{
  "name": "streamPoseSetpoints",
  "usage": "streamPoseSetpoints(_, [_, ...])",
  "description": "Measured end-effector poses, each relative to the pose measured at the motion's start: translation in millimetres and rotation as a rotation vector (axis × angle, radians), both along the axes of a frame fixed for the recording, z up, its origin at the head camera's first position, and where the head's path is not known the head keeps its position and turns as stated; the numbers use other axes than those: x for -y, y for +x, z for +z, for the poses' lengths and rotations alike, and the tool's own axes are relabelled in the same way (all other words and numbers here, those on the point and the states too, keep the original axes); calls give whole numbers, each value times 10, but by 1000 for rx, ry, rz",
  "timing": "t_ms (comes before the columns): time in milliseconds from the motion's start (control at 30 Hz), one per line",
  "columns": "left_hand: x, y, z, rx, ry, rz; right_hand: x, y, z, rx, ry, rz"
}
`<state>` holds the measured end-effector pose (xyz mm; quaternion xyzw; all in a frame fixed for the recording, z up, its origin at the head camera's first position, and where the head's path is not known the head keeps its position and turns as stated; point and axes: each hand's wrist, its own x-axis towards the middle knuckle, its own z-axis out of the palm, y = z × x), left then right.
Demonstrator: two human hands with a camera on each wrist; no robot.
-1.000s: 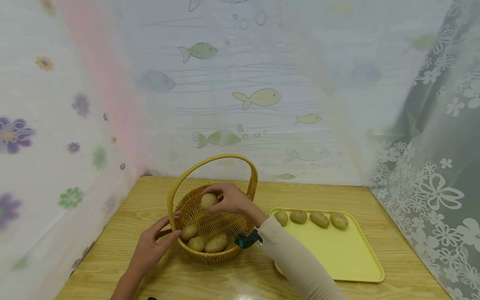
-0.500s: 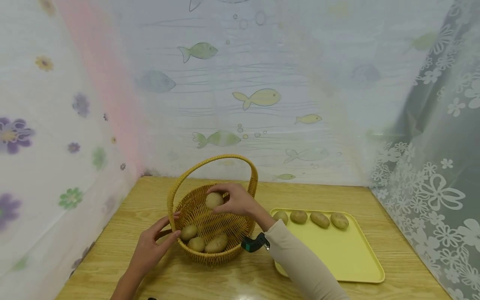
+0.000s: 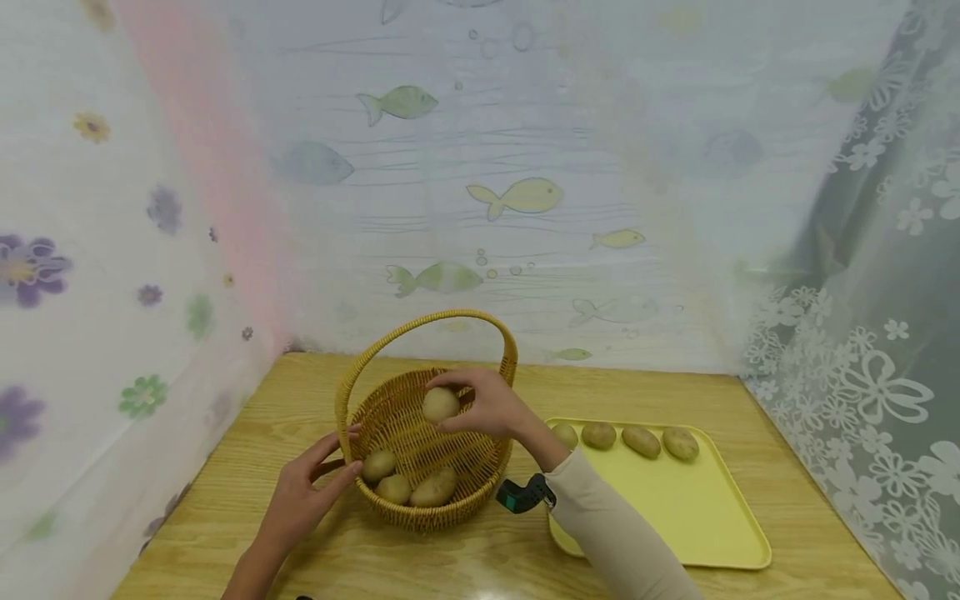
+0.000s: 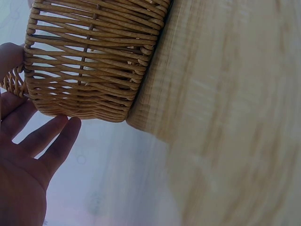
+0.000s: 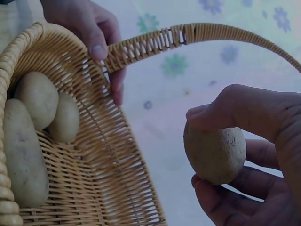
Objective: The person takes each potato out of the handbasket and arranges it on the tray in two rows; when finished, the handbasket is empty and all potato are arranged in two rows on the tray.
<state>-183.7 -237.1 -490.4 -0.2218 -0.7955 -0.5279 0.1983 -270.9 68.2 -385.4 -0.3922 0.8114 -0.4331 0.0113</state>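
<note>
A potato (image 3: pixel 441 405) is pinched between the thumb and fingers of my right hand (image 3: pixel 491 406), raised over the far part of the wicker basket (image 3: pixel 431 521). In the right wrist view the held potato (image 5: pixel 215 153) shows clear of the wickerwork. My left hand (image 3: pixel 303 487) grips the basket's left rim by the foot of its handle (image 3: pixel 348 392). Its thumb lies at the rim and its fingers reach along the outer wall, as the left wrist view shows. Inside the basket, several potatoes (image 3: pixel 432 487) lie together at the near left.
Right of the basket, a yellow tray (image 3: pixel 667 517) bears a row of several potatoes (image 3: pixel 641 442) along its far edge. My right forearm crosses the tray's left side. Both rest on a wooden table (image 3: pixel 300 392), with patterned sheets (image 3: pixel 525 275) hanging behind and at the sides.
My right hand has moved a little to the right with the potato in its grip. The left hand and the basket have stayed in place.
</note>
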Motion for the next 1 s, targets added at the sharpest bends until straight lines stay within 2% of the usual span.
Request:
streamPoseSetpoints(400, [0, 3, 36, 0, -5, 3, -203, 125, 46, -2, 17, -33])
streamPoseSetpoints(700, [-5, -1, 6, 3, -9, 2, -416, 193, 11, 4, -28, -45])
streamPoseSetpoints(1000, [-9, 7, 28, 13, -4, 4, -584, 241, -49, 4, -42, -55])
